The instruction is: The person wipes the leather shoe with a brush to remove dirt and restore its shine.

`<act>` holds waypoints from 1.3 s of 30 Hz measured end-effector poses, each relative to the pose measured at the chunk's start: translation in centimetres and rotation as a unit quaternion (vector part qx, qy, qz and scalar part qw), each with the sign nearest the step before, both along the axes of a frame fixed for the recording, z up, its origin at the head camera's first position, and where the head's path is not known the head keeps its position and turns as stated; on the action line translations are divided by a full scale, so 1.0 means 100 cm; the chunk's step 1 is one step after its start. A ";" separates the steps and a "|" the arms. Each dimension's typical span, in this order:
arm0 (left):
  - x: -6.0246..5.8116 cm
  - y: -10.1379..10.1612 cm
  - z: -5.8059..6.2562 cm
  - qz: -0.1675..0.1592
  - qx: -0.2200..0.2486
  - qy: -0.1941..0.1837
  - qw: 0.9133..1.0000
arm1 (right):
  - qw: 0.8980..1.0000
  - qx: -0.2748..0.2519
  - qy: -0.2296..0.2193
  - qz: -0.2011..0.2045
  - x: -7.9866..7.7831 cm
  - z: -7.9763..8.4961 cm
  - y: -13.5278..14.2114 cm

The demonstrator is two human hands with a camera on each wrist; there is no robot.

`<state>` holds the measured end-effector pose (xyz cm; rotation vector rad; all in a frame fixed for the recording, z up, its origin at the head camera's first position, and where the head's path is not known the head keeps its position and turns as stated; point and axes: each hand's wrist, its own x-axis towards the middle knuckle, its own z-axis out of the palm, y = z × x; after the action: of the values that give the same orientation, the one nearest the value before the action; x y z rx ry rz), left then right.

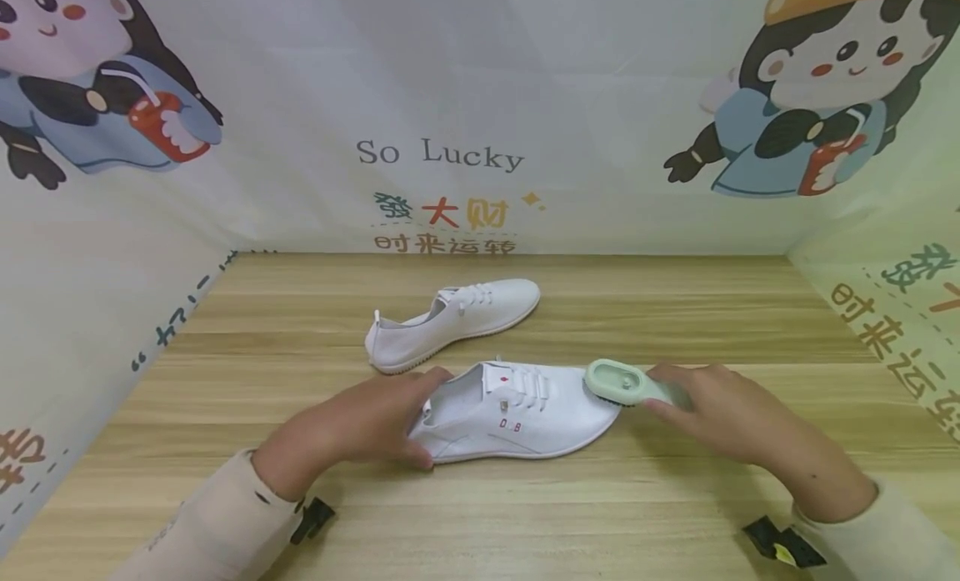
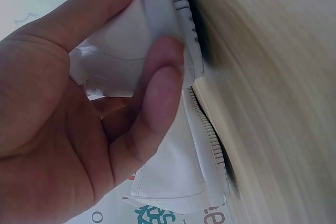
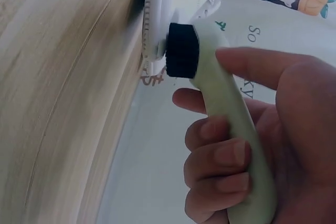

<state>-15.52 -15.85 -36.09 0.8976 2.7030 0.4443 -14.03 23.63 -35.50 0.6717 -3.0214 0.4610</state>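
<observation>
Nearer white shoe, toe rightward, long axis crosswise, hands in grasp of heel and brush

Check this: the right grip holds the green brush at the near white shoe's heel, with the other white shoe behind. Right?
Not the heel: the head view shows the right grip holding the green brush at the toe of the near white shoe, with the other white shoe behind.

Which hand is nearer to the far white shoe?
Left. The left hand grips the near shoe by its heel, close to the heel end of the far shoe. The right hand holds the brush at the near shoe's toe, farther off to the right.
</observation>
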 end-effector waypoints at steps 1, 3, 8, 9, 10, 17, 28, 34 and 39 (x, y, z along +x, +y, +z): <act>0.000 0.000 0.000 0.000 0.000 -0.001 1.000 | 1.000 -0.002 -0.002 0.004 0.000 0.000 0.000; 0.000 0.000 -0.001 0.001 0.000 -0.002 1.000 | 1.000 -0.001 -0.008 0.011 0.000 0.001 0.001; 0.001 0.000 -0.001 0.004 0.001 0.000 1.000 | 0.999 -0.002 -0.040 0.034 0.001 0.005 0.003; 0.001 0.000 -0.001 0.005 0.001 0.000 1.000 | 0.998 -0.007 -0.046 0.045 0.001 0.005 0.003; 0.001 0.000 -0.001 0.005 0.001 0.001 1.000 | 0.997 -0.014 -0.051 0.059 0.001 0.005 0.003; 0.002 0.000 0.001 0.003 0.005 -0.001 1.000 | 0.994 -0.021 -0.070 0.082 0.004 0.003 -0.001; 0.002 0.000 -0.001 0.004 0.006 0.000 1.000 | 0.999 0.020 -0.015 0.024 0.002 0.002 -0.001; 0.001 -0.001 -0.001 0.003 0.005 0.002 1.000 | 1.000 0.022 0.000 0.001 0.001 0.002 -0.001; 0.001 0.000 -0.001 0.004 0.003 0.002 1.000 | 1.000 0.011 -0.004 0.016 0.002 0.002 -0.001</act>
<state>-15.45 -15.87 -36.14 0.8896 2.7124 0.4523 -13.87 23.56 -35.31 0.7229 -3.0311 0.4325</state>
